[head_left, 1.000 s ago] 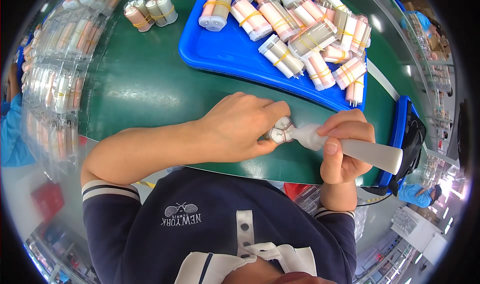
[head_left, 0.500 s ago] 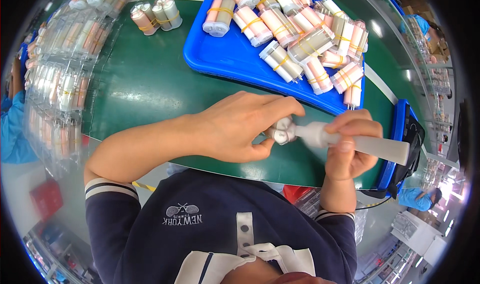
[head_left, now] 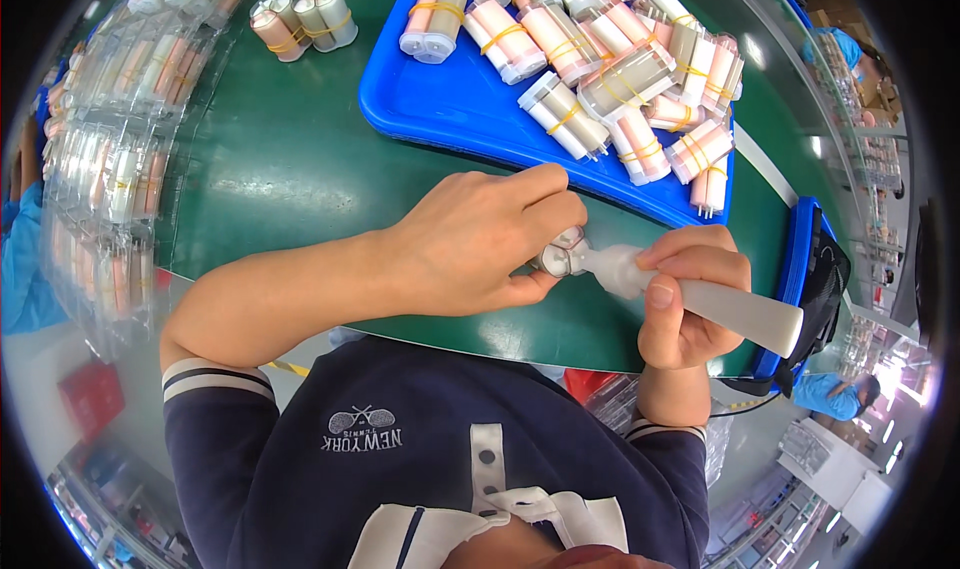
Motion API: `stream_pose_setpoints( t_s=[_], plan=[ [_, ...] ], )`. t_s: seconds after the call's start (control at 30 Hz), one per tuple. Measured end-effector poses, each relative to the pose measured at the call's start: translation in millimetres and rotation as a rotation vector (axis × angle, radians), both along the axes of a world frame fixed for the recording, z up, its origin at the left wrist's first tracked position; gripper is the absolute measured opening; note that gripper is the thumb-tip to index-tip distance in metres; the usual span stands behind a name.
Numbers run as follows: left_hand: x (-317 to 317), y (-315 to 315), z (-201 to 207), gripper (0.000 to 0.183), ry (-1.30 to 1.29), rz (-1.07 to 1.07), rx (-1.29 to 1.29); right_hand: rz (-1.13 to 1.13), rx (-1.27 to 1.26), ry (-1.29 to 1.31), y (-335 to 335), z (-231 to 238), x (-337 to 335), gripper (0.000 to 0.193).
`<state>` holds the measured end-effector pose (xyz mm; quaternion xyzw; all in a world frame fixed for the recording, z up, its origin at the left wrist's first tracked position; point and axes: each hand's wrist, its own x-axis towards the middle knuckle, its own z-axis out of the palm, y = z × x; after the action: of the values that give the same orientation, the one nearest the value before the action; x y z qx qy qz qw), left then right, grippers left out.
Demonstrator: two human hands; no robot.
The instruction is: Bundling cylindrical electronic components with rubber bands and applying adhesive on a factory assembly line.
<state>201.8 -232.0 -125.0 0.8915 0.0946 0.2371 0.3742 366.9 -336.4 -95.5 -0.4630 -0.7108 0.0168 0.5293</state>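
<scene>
The small bundle of whitish, round-ended cylinders [head_left: 562, 257] is above the near part of the desk, in the middle of the scene. My left grip [head_left: 485, 239] is grasping it, with the fingers curled around its far side and the thumb at its near side; the cylinder ends face to the right. My right grip [head_left: 695, 294] is closed around a white plastic bottle with a narrow nozzle [head_left: 745, 317], which lies tilted, its wide end pointing to the right and near. The nozzle tip is at the bundle's ends, but I cannot tell if it touches them.

Beyond my hands, on the far side, stands a blue plastic tray with raised rim [head_left: 420, 119]. In it lies a loose heap of pink, white and grey cylinder bundles with yellow bands [head_left: 610, 69]. Two similar banded bundles [head_left: 303, 22] stand at the far left, directly on the smooth green desk [head_left: 290, 184]. Along the left edge, clear plastic trays filled with bundles [head_left: 115, 184] are placed in a row. At the right is a black fabric bag [head_left: 832, 279].
</scene>
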Motion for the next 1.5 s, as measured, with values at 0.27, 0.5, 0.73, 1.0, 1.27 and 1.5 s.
stream_pose_setpoints(
  t_s=[0.27,0.5,0.73,1.0,1.27,1.5],
  plan=[
    [-0.7,-1.2,-1.3,0.036,-0.026,0.004,0.007,-0.027,-0.074,-0.055,1.1,1.4,-3.9,0.018],
    [-1.1,0.7,3.1,0.043,0.012,0.065,0.078,-0.032,-0.043,0.062,-4.4,-1.5,6.4,0.013],
    [-5.7,7.9,8.9,0.036,0.101,-0.11,-0.026,-0.042,-0.004,0.197,-9.4,-1.0,2.9,0.018],
    [-4.8,2.1,6.5,0.031,0.053,-0.063,-0.096,0.003,-0.045,0.009,-3.4,1.4,-4.7,0.018],
    [-3.2,2.7,4.6,0.031,0.022,-0.055,-0.068,-0.042,-0.132,-0.051,-3.1,4.9,-14.1,0.018],
    [-7.3,12.8,13.6,0.028,0.084,-0.106,-0.308,-0.028,-0.085,0.377,-3.3,-4.8,1.3,0.012]
  ],
)
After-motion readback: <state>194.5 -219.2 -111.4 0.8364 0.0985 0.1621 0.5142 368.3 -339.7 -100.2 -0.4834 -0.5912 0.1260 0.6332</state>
